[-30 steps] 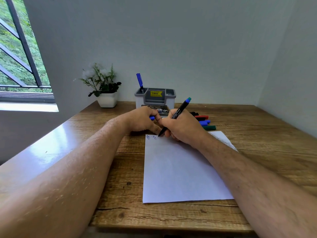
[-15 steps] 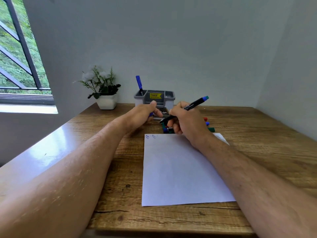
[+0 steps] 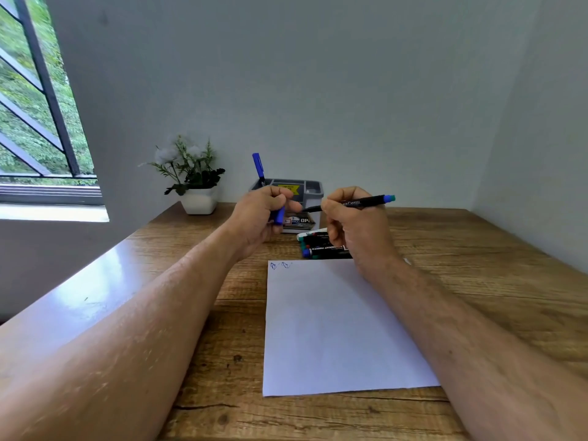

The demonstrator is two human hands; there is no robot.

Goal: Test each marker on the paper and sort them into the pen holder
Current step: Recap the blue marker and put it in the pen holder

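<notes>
Desk (image 3: 477,281) is showing wood grain w/ knots and a crack near the front edge; its left part is catching a glossy reflection. Paper (image 3: 334,329) is looking smooth, matt white. Pen holder (image 3: 313,190) is looking like grey plastic, semi-matt. Marker (image 3: 366,202) in the right hand (image 3: 356,230) is showing a black plastic barrel w/ slight sheen; cap (image 3: 279,214) in the left hand (image 3: 261,214) is blue plastic. Plant pot (image 3: 199,202) is looking smooth white; material unclear. Wall (image 3: 318,90) is appearing matt.

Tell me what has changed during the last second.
The right hand lifted the black marker with the blue end off the white paper sheet and turned it level, tip toward the blue cap in the left hand. Both grips stayed.
</notes>
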